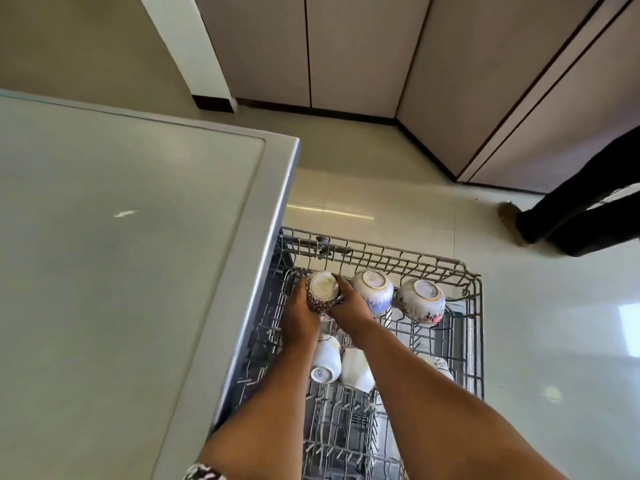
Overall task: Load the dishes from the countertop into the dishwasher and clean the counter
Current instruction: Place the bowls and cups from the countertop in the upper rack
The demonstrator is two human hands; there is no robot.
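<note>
The dishwasher rack (475, 306) is pulled out below the counter edge. My left hand (298, 317) and my right hand (350, 308) together grip a brown-patterned bowl (322, 292), upside down, at the rack's far left. Beside it sit a blue-and-white bowl (374, 292) and a white bowl with red marks (423, 301), both upside down. Nearer to me, two white cups (326, 358) (358, 370) lie in the rack under my forearms.
The grey countertop (121, 254) fills the left side, with a small white smear (125, 213). Another person's legs and foot (568, 220) stand on the tiled floor at the right. Cabinet doors (363, 50) line the far wall.
</note>
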